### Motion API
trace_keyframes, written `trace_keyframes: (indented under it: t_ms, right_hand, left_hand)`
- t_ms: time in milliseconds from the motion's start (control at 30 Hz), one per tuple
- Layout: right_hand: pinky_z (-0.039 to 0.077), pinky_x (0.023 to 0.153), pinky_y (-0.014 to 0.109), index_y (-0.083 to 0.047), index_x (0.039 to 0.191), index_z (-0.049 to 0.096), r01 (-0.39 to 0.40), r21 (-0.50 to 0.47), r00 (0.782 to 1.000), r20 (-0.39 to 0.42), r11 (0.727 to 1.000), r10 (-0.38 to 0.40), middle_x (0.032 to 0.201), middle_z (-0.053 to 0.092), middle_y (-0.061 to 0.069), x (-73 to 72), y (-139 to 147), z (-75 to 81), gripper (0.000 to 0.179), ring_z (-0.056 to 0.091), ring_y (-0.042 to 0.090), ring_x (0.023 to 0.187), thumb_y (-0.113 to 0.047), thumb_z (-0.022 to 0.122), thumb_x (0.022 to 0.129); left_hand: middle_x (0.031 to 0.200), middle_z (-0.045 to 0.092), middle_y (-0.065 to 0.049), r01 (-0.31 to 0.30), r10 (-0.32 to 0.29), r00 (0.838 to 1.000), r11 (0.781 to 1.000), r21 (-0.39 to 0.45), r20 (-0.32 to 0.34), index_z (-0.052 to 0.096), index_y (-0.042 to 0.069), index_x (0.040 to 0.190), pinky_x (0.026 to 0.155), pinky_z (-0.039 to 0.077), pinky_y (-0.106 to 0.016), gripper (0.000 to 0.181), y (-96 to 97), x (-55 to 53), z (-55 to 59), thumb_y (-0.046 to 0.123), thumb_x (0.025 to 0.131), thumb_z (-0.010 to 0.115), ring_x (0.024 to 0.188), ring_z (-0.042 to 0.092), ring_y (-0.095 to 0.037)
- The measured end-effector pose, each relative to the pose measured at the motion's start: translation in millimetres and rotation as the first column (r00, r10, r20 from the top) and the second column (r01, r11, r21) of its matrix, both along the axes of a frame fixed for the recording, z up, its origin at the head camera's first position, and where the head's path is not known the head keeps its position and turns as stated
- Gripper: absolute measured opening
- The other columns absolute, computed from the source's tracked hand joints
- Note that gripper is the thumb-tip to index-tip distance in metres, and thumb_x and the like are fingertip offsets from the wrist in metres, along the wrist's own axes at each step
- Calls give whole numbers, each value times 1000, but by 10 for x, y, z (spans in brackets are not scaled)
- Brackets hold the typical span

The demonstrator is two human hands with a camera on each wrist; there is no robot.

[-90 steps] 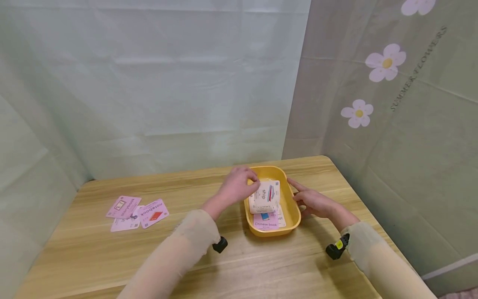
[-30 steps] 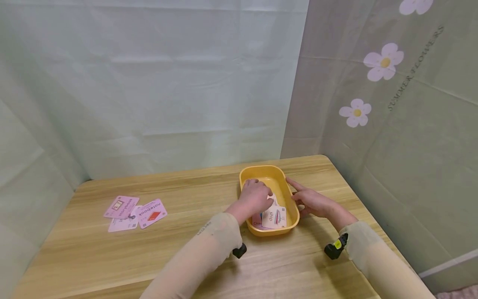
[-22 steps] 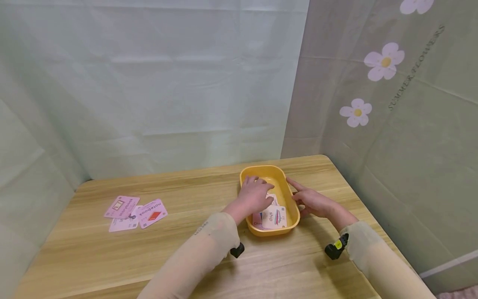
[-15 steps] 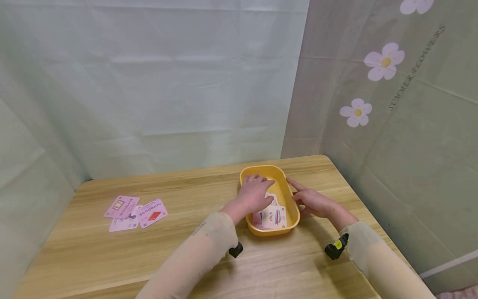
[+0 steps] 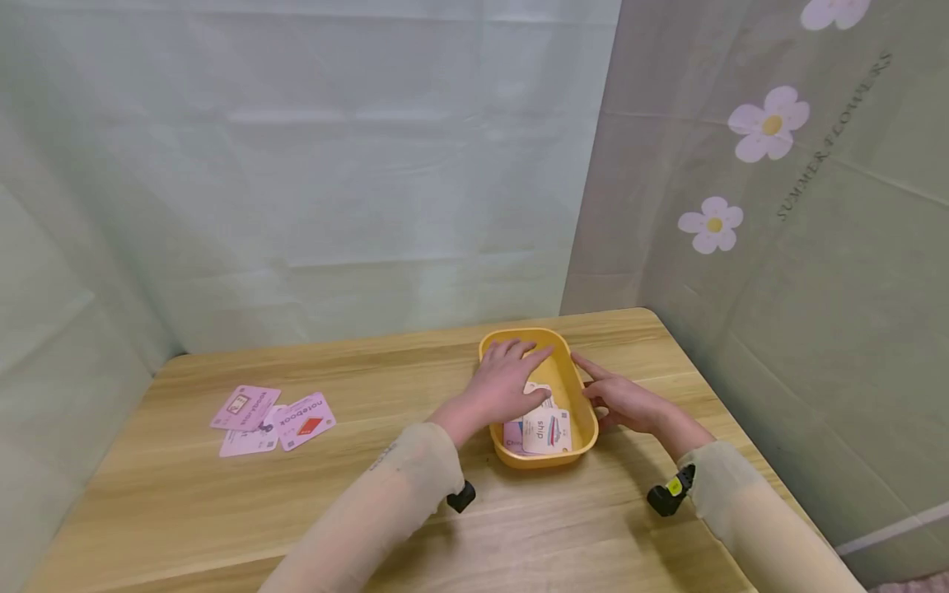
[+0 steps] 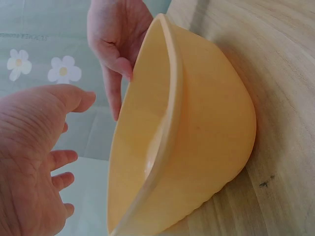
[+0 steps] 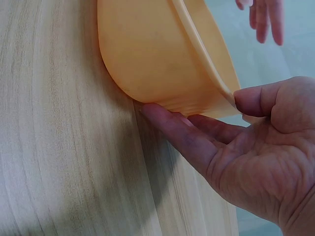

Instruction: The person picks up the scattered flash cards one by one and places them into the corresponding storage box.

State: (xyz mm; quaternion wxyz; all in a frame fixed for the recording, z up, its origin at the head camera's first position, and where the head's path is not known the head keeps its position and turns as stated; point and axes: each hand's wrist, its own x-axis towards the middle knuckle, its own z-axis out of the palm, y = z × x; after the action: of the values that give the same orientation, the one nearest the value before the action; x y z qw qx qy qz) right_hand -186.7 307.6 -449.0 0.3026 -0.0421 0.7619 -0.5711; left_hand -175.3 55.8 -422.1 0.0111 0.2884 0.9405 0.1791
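A yellow plastic tray stands on the table, its high wall showing in both wrist views. Inside it lie a white "ship" card, part of a purple "Chinese book" card and another white card behind. My left hand hovers over the tray's left side with fingers spread and nothing in them, hiding part of the inside. In the left wrist view the palm stands apart from the rim. My right hand holds the tray's right side, thumb on the rim and fingers against the outer wall.
On the table's left, a "storybook" card, a "notebook" card and a partly covered card overlap. Curtains enclose the wooden table at the back and sides.
Three seconds ago my left hand pinched the "ship" card above the tray. That card now lies in the tray's near end, and the hand has lifted off it, fingers spreading. The right hand stays put.
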Motion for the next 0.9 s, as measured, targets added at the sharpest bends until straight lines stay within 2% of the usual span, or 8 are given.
trace_keyframes:
  t_ms: [200,433,667,900]
  right_hand:
    - [51,95,62,-30,166,3,-1,-7,1000,0,1000,1,164,17,29,-4,16,0,73,32,48,145,-8,37,105]
    - [52,95,62,-30,166,4,2,1,1000,0,1000,-2,164,17,29,3,17,10,73,31,48,145,-9,38,105]
    - [53,93,61,-30,166,5,9,8,1000,3,1000,-9,164,19,30,11,1,17,73,34,48,143,-9,39,105]
    - [52,94,62,-30,166,4,14,14,1000,7,1000,-14,163,20,30,15,-13,20,73,36,47,143,-9,39,105]
  left_hand:
    - [164,33,-8,26,-26,999,999,24,-18,31,28,162,123,14,-54,73,-64,4,42,48,100,62,151,24,-33]
    - [164,31,-9,42,-41,999,998,55,-14,32,25,162,123,10,-55,73,-159,-3,52,48,99,62,152,22,-34]
    - [164,33,-8,18,-16,1000,998,68,-27,38,23,159,124,9,-52,70,-279,19,87,49,98,63,152,23,-32]
    - [164,32,-8,-11,14,1000,996,91,-28,37,22,159,124,7,-52,73,-466,33,73,48,98,65,152,21,-33]
